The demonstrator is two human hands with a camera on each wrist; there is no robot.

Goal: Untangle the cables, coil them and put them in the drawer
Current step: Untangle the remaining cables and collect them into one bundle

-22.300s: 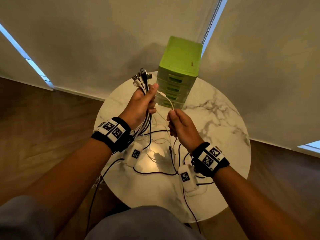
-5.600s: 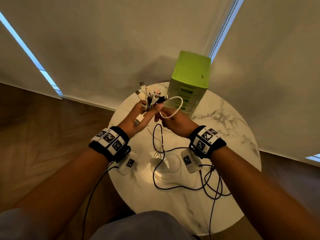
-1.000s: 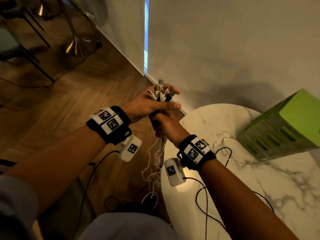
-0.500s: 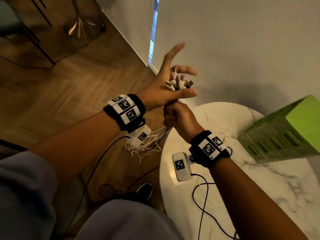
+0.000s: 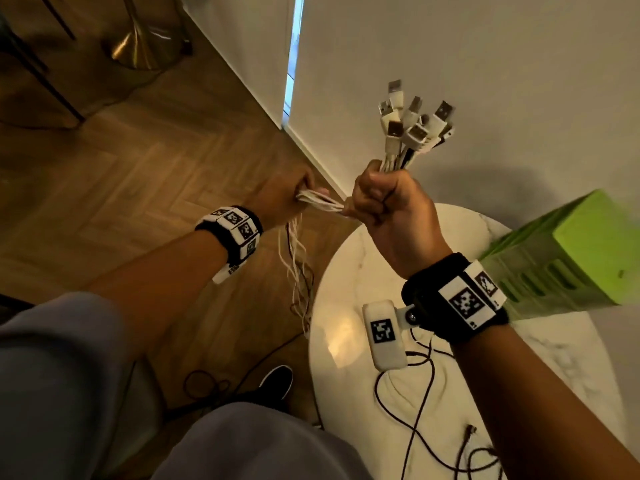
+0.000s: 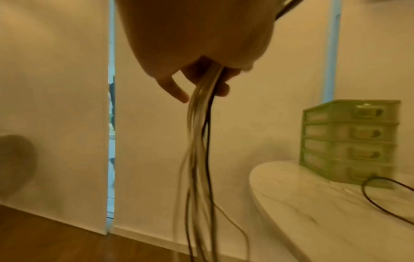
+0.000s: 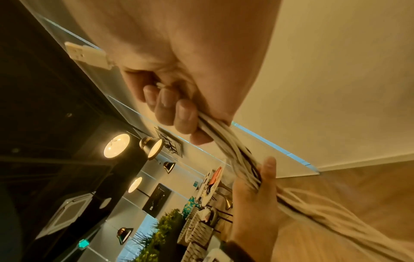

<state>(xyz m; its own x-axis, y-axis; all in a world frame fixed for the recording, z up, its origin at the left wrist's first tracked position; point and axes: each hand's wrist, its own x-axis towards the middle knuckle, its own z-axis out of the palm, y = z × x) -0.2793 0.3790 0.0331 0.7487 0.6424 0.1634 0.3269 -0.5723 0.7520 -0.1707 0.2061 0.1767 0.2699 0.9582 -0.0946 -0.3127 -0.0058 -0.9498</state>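
Observation:
A bundle of mostly white cables (image 5: 320,204) runs between my two hands, beside the round marble table (image 5: 346,327). My right hand (image 5: 382,202) grips it in a fist just below the USB plugs (image 5: 412,126), which fan out upward. My left hand (image 5: 291,199) holds the same bundle a little further down, to the left, with fingers curled round it. The loose ends (image 5: 298,271) hang toward the wooden floor. In the left wrist view the strands (image 6: 201,141) drop from the fingers (image 6: 174,88). The right wrist view shows the fingers (image 7: 174,113) clamped on the bundle (image 7: 226,140). The green drawer unit (image 5: 571,258) stands shut on the table.
Thin black cables (image 5: 415,393) lie looped on the table's near side. A white wall (image 5: 450,64) stands close behind the hands. My knees (image 5: 259,441) and a dark shoe (image 5: 277,379) are below, and a brass lamp base (image 5: 145,46) stands on the floor far left.
My left hand has let go of the plug ends and moved down and left along the bundle. My right hand now grips just under the plugs and has lifted them.

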